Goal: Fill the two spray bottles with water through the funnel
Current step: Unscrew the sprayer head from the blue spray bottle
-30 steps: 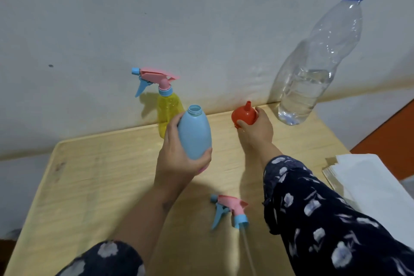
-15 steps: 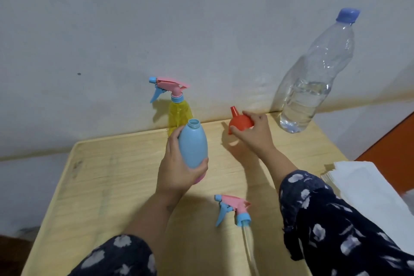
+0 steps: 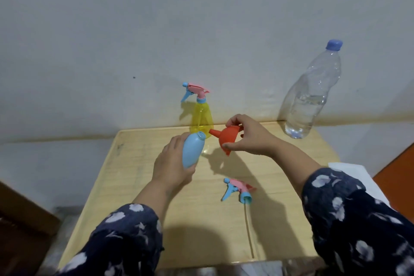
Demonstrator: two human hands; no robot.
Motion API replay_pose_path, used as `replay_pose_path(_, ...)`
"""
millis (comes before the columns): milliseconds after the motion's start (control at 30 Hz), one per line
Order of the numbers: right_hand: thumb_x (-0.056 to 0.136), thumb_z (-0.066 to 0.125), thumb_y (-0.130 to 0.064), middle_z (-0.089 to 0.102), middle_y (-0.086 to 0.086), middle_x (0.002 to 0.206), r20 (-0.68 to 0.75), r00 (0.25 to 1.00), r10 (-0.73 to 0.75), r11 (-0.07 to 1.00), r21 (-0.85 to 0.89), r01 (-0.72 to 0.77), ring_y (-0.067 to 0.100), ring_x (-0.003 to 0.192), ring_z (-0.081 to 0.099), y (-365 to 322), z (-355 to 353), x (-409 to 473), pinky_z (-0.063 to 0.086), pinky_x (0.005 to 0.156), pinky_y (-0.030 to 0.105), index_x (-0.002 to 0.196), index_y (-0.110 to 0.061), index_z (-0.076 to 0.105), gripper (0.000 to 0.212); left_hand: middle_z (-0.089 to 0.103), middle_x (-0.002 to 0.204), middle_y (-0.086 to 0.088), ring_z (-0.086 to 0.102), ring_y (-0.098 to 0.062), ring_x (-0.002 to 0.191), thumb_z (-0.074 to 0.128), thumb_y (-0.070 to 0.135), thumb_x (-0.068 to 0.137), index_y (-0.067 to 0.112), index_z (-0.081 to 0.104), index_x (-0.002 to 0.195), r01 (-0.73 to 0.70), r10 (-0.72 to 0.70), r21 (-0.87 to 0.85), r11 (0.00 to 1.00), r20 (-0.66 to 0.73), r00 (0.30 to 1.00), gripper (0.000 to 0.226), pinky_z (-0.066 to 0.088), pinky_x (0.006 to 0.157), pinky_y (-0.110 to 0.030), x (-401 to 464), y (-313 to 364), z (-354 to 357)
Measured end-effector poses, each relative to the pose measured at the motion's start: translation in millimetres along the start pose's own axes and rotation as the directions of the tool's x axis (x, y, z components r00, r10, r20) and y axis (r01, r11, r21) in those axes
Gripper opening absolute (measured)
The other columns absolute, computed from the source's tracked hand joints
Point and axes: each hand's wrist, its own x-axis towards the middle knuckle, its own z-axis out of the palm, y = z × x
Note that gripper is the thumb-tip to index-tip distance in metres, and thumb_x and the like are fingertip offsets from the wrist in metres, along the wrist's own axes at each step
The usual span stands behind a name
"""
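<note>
Two spray bottles (image 3: 201, 117), left hand (image 3: 171, 164) gripping blue one (image 3: 193, 149), right hand (image 3: 248, 135) pinching one funnel (image 3: 227, 138)

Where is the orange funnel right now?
In the head view, the right hand holds the orange funnel above the table's middle, spout pointing toward the blue bottle.

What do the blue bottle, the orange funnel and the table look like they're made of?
Blue bottle: opaque plastic, smooth with a soft sheen and a moulded threaded neck. Orange funnel: likely plastic, matte, one solid colour. Table: pale wood or wood-look laminate, judging by the straight grain lines; I cannot tell which.
</note>
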Motion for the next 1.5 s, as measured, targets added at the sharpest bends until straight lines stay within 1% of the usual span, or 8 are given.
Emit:
replay_pose_path(333, 0.069, 0.081, -0.030, 0.047, -0.001, 0.117, 0.199, 0.979, -0.040, 0.948, -0.302, 0.100, 0.018, 0.103, 0.052, -42.9, -10.7, -4.0, 0.049, 0.080, 0.027, 0.122, -0.024, 0.049, 0.062, 0.042, 0.136, 0.014, 0.051, -0.015, 0.113, 0.076, 0.031, 0.069, 0.035, 0.032, 0.141, -0.023, 0.023, -0.003, 1.000, 0.007, 1.000, 0.085, 0.049, 0.084, -0.034, -25.1, 9.8, 5.7)
replay_pose_path(600, 0.070, 0.081, -0.037, 0.051, -0.003, 0.120, 0.064, 0.998, -0.008, 0.998, 0.064, 0.004, 0.019, 0.109, 0.053, -61.0, 9.5, -4.1, 0.053, 0.085, 0.034, 0.125, -0.030, 0.047, 0.065, 0.035, 0.134, 0.018, 0.050, -0.013, 0.105, 0.079, 0.023, 0.068, 0.037, 0.025, 0.142, 0.139, -0.140, -0.266, 0.954, 0.017, 0.990, 0.093, 0.054, 0.078, -0.035, -47.2, 21.9, 12.1)
replay_pose_path(833, 0.076, 0.075, -0.045, 0.051, -0.010, 0.115, 0.043, 0.997, -0.061, 0.998, 0.031, 0.060, 0.011, 0.104, 0.048, -75.1, 30.8, 1.6, 0.041, 0.083, 0.024, 0.133, -0.024, 0.054, 0.065, 0.037, 0.130, 0.019, 0.049, -0.006, 0.105, 0.079, 0.028, 0.071, 0.032, 0.029, 0.139, 0.158, -0.168, -0.361, 0.919, 0.004, 0.986, 0.084, 0.046, 0.077, -0.023, -50.0, 26.8, 17.1)
replay_pose_path(1000, 0.074, 0.074, -0.052, 0.054, -0.010, 0.117, 0.031, 0.998, -0.047, 0.999, 0.008, 0.046, 0.010, 0.105, 0.049, -75.5, 41.5, 4.5, 0.041, 0.086, 0.024, 0.131, -0.023, 0.056, 0.066, 0.036, 0.126, 0.019, 0.046, -0.008, 0.104, 0.080, 0.025, 0.072, 0.031, 0.029, 0.136, 0.194, -0.190, -0.417, 0.888, 0.052, 0.980, 0.082, 0.042, 0.052, -0.006, -47.7, 23.5, 23.1)
replay_pose_path(1100, 0.071, 0.073, -0.059, 0.057, -0.007, 0.128, 0.015, 0.997, -0.069, 0.996, -0.049, 0.070, 0.013, 0.115, 0.051, -71.0, 52.8, 2.1, 0.045, 0.096, 0.032, 0.129, -0.024, 0.058, 0.069, 0.040, 0.128, 0.015, 0.048, -0.010, 0.114, 0.082, 0.032, 0.068, 0.032, 0.027, 0.134, 0.206, -0.198, -0.431, 0.878, 0.063, 0.978, 0.087, 0.042, 0.070, -0.011, -51.3, 16.8, 33.7)
replay_pose_path(1233, 0.072, 0.068, -0.063, 0.054, -0.008, 0.131, 0.019, 0.994, -0.111, 0.978, -0.175, 0.112, 0.014, 0.123, 0.041, -69.1, 69.0, -11.0, 0.041, 0.102, 0.036, 0.131, -0.025, 0.054, 0.071, 0.042, 0.134, 0.011, 0.048, -0.012, 0.121, 0.085, 0.034, 0.062, 0.038, 0.023, 0.137, 0.272, -0.259, -0.504, 0.820, 0.098, 0.961, 0.098, 0.048, 0.096, -0.035, -64.9, 10.2, 48.7)
replay_pose_path(1400, 0.072, 0.066, -0.066, 0.053, -0.008, 0.131, -0.002, 0.986, -0.169, 0.952, -0.260, 0.163, 0.015, 0.125, 0.039, -70.5, 83.7, -31.1, 0.040, 0.103, 0.041, 0.131, -0.027, 0.053, 0.071, 0.046, 0.135, 0.004, 0.049, -0.014, 0.122, 0.086, 0.028, 0.064, 0.027, 0.024, 0.144, 0.295, -0.292, -0.531, 0.794, 0.092, 0.952, 0.101, 0.047, 0.100, -0.037, -78.6, 5.9, 56.5)
replay_pose_path(1500, 0.071, 0.065, -0.068, 0.051, -0.009, 0.132, -0.023, 0.982, -0.187, 0.941, -0.289, 0.173, 0.015, 0.125, 0.039, -71.9, 89.8, -39.6, 0.040, 0.102, 0.043, 0.132, -0.029, 0.052, 0.073, 0.051, 0.131, 0.003, 0.055, -0.016, 0.115, 0.085, 0.031, 0.058, 0.033, 0.025, 0.143, 0.313, -0.293, -0.540, 0.782, 0.124, 0.948, 0.104, 0.052, 0.093, -0.041, -83.1, 4.4, 54.3)
